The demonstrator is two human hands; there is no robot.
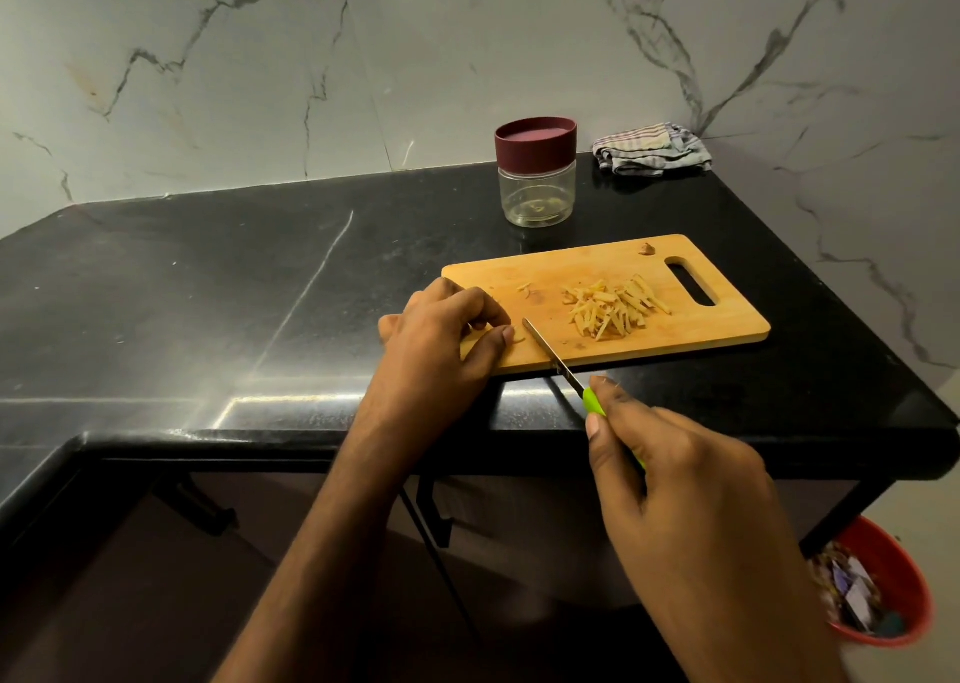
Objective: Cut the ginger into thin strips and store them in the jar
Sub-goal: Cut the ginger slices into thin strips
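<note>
A wooden cutting board lies on the black counter. A pile of thin ginger strips sits near its middle, and a small ginger scrap lies by the far edge. My left hand rests on the board's left end, its curled fingers pinching a small ginger piece that is mostly hidden. My right hand grips a knife by its green handle; the blade points at the left fingertips. Behind the board stands a clear jar with its maroon lid on.
A folded checked cloth lies at the back right against the marble wall. The black counter stretches left, its front edge just below the board. A red bin with rubbish stands on the floor at lower right.
</note>
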